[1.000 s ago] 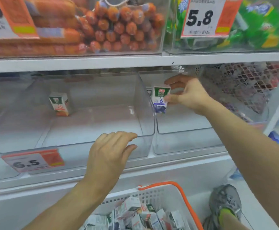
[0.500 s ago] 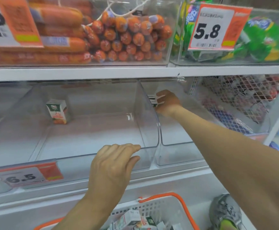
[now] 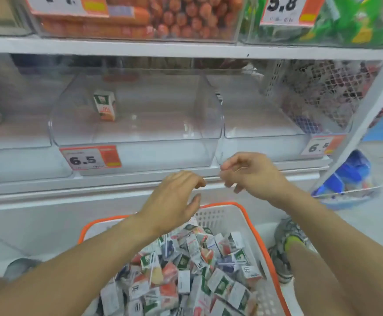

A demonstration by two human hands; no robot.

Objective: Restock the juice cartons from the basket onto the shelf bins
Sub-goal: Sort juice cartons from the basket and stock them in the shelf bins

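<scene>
**Right hand back from the bin, both hands heading for the basket**

A second ago the right hand (image 3: 252, 173) was reaching deep into the clear bin right of centre, setting down a blue-fronted carton; now it is hanging in front of the shelf edge at mid-frame, fingers loosely curled and holding nothing. That carton is barely showing now, if at all: only a dark sliver is peeking out behind the divider, too small to be sure of. The left hand (image 3: 174, 199), which was resting at the lip of the centre bin (image 3: 140, 135), is now hovering above the basket (image 3: 249, 226), fingers relaxed and spread, also carrying nothing.

Judging by this, one placement is finished and the person is going back for more stock.

The juice cartons (image 3: 186, 277) are lying jumbled in the white, orange-rimmed basket at lower centre: small white boxes with green tops and red, orange or blue fruit panels, tipped every way. One orange-fronted carton (image 3: 105, 105) is standing upright alone, upper left in the centre bin, above the price tag (image 3: 90, 157).
</scene>
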